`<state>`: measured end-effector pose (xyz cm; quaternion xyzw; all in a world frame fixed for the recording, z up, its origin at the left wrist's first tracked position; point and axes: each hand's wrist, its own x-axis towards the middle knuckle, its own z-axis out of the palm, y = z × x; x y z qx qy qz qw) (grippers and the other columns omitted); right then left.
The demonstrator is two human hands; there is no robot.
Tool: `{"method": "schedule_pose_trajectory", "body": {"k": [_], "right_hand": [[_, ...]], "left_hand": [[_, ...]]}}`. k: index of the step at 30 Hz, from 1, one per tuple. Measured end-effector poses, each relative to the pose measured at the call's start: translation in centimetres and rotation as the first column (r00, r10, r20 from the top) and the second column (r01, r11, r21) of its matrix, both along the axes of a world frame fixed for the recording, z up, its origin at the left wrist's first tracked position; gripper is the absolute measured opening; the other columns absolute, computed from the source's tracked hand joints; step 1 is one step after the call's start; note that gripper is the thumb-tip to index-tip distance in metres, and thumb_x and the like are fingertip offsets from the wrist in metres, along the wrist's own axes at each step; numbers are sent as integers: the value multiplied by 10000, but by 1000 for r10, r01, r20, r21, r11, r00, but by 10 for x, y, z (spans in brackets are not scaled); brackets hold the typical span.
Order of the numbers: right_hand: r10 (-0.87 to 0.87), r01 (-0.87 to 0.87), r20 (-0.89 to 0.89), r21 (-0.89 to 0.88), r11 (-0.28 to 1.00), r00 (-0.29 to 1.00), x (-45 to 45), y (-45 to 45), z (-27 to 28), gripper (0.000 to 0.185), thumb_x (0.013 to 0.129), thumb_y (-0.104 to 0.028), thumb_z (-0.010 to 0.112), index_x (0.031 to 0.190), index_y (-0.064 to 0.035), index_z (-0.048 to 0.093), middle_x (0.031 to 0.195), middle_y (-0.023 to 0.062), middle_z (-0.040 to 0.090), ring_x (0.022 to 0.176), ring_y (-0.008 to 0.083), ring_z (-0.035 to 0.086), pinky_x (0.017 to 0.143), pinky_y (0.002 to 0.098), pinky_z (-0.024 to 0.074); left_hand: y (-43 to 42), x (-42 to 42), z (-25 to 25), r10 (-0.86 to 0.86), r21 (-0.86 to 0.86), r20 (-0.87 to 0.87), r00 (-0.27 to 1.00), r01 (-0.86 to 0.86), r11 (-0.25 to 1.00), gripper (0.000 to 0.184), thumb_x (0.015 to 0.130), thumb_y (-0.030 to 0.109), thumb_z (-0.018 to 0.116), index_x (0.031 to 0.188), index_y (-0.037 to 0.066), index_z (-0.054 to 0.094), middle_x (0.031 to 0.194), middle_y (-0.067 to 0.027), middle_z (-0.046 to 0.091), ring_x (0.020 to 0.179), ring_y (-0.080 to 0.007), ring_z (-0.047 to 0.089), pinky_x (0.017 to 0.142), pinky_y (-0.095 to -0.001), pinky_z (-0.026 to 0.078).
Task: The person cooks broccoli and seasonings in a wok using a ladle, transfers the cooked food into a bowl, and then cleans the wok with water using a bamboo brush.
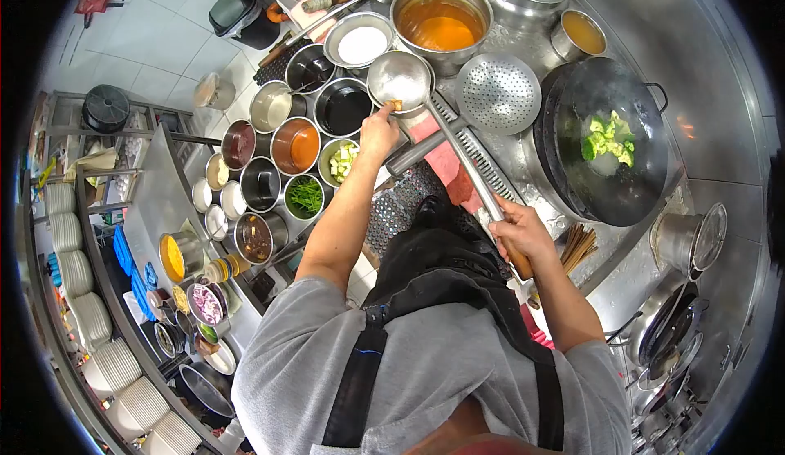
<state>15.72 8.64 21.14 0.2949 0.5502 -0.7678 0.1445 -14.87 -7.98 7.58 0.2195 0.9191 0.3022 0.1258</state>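
Note:
My right hand point(523, 230) is closed around the wooden-ended handle of a large metal ladle point(401, 77). The ladle's bowl is over the pots at the far side, facing up. At the bowl's near edge, my left hand point(379, 134) has its fingers pinched together; a small orange-brown bit shows at the fingertips, too small to name. Just below my left hand stands a pot of chopped pale-green pieces point(344, 161). To the right, a black wok point(605, 189) holds broccoli point(609, 138) on its bottom.
Around the ladle stand a pot of orange liquid point(442, 30), a bowl of white powder point(362, 46) and a perforated strainer point(499, 93). Left are several seasoning pots, including dark liquid point(343, 108) and chopped greens point(305, 196). Stacked white plates point(123, 369) line the left shelf.

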Motion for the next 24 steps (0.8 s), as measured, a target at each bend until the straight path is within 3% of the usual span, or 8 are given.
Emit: {"method": "schedule_pose_trajectory", "body": {"k": [7,12,14,15,19,21,22,24], "right_hand": [[-38,34,-47,-90,995,998,3,2,3,644,809,-23,605,1425,-57,421,667,34,562,429,125,527,399,251,429],[-184,172,-56,-173,970,981,16,2,29,644,810,-38,614,1420,-15,407,653,38,541,415,130,515,382,251,412],[-215,187,-97,-239,953,972,40,12,32,649,831,-16,592,1441,-22,370,699,67,572,438,152,537,392,262,425],[-260,234,-91,-225,946,961,54,14,38,649,831,-16,592,1441,-22,370,699,67,572,438,152,537,392,262,425],[-472,457,-141,-123,881,870,120,14,77,650,823,10,625,1430,-17,392,694,65,577,437,142,531,413,256,424],[-576,601,-204,90,794,792,151,9,68,629,830,29,610,1422,-6,401,704,50,590,461,130,534,430,247,427],[-562,595,-199,327,734,803,165,13,56,627,827,17,607,1423,-39,419,688,38,600,485,123,539,466,267,451],[-489,338,-62,797,500,870,191,29,37,667,779,-9,617,1414,-129,451,694,122,609,540,186,572,565,341,487]], "left_hand": [[5,8,12,-50,-54,-110,993,44,998,432,778,80,589,1210,80,600,914,-224,678,874,-395,659,814,-474,516],[1,53,43,43,306,-118,992,-5,952,363,816,65,599,1178,43,604,850,-199,680,741,-332,680,699,-408,532],[0,86,28,-117,333,-167,979,168,928,300,828,71,621,1124,28,630,831,-195,676,749,-309,685,688,-365,531],[5,105,30,-218,298,20,976,202,933,284,826,111,634,1087,0,641,919,-225,675,840,-338,680,747,-390,532],[40,140,-32,-417,34,-11,909,417,908,613,775,316,694,1237,-52,531,1073,-263,640,1005,-416,622,908,-452,487],[52,142,-66,-320,-30,290,902,343,939,800,712,410,720,1317,-44,460,1136,-274,622,1063,-410,606,931,-441,477],[58,142,-68,-344,-82,290,893,381,921,798,705,404,726,1318,-35,464,1147,-269,621,1066,-403,609,929,-440,479],[68,144,-67,-381,-130,282,880,429,894,797,698,397,732,1319,-27,467,1158,-264,619,1069,-395,612,926,-438,480]]}}
